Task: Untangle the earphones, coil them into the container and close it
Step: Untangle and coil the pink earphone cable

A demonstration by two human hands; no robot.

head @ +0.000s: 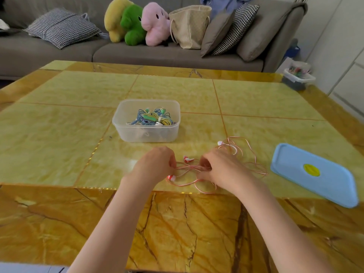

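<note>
Head view. Left hand (157, 162) and right hand (220, 168), fingers curled, each pinch the tangled red earphones (192, 174) at lower centre on the table (59, 134). Above them, the open container (146, 121) holds coiled cables (152, 118). Blue lid (315, 174) lies at right.

A yellow marble table (69, 123) fills the middle of the view. Beyond it, at 12 o'clock, stands a grey sofa (177, 54). On the sofa, from 10 to 1 o'clock, lie a checked cushion (63, 27), a yellow plush (115, 18), a green plush (133, 24), a pink plush (155, 23), a woven bag (190, 26), a grey cushion (215, 33) and another checked pillow (238, 28). At 2 o'clock a small tub (298, 75) sits on the floor.
</note>
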